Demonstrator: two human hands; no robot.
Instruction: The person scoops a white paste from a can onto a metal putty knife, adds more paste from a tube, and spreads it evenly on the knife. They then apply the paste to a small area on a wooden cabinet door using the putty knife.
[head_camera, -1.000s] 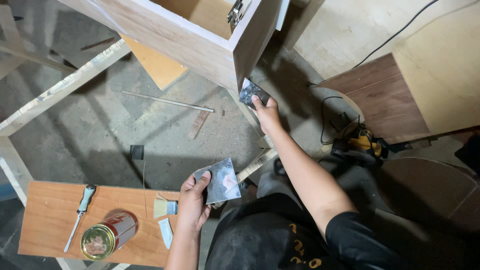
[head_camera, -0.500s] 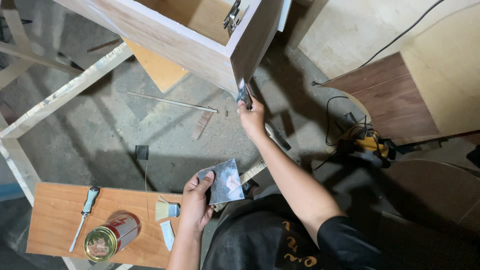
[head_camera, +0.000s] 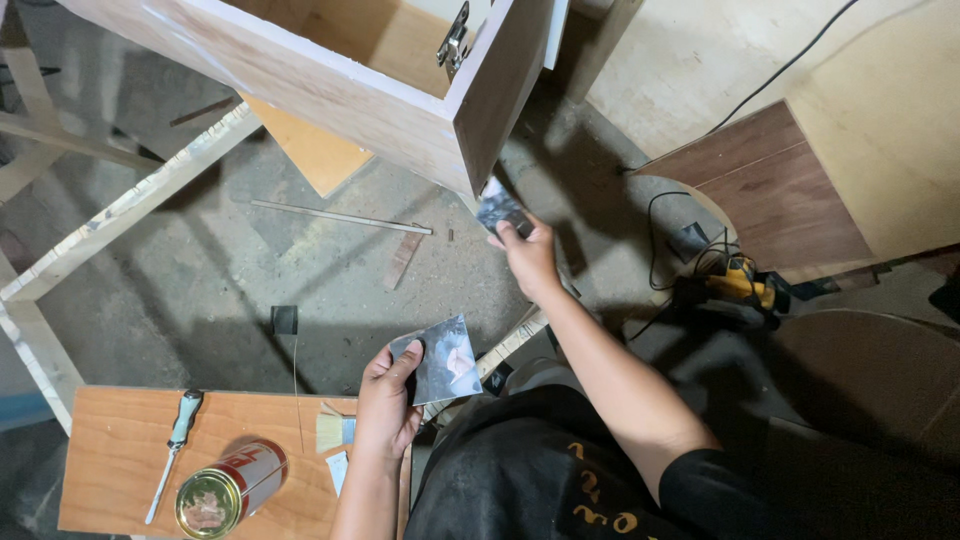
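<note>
Workshop floor (head_camera: 200, 290) is bare grey concrete, dusty, with scraps on it: a thin metal rod (head_camera: 340, 217), a short wood strip (head_camera: 402, 260), a small dark square (head_camera: 284, 320). Wooden cabinet (head_camera: 400, 90) fills the top, open side up, pale inside, a metal hinge (head_camera: 455, 40) on its inner wall; its top edge is cut off by the frame. White-painted wood frame (head_camera: 120, 215) runs diagonally at left.

Right hand (head_camera: 527, 255) reaches out to the cabinet's lower corner, fingers pinched on a small dark flat scraper (head_camera: 497, 210); its blade looks grey and smeared, tip touching or just beside the cabinet corner, can't tell which. Handle is hidden in the fist.

Left hand (head_camera: 388, 405) is near the body, thumb and fingers pinching a shiny square plate (head_camera: 447, 362), grey, reflective, tilted, with pale smears on it. Lower edge covered by the fingers.

Low wooden board (head_camera: 110, 450) at bottom left carries a screwdriver (head_camera: 175, 445) with a pale handle, a tin can (head_camera: 228, 490) lying on its side, red with gold lid, and a small brush (head_camera: 333, 430) partly behind the left wrist.

Right side: brown veneer panel (head_camera: 770, 195), pale plywood sheet (head_camera: 890, 120), black cable (head_camera: 760, 90), yellow power tool (head_camera: 735, 280) half in shadow, hard to make out. Person's dark shirt (head_camera: 530, 480) blocks the bottom centre
</note>
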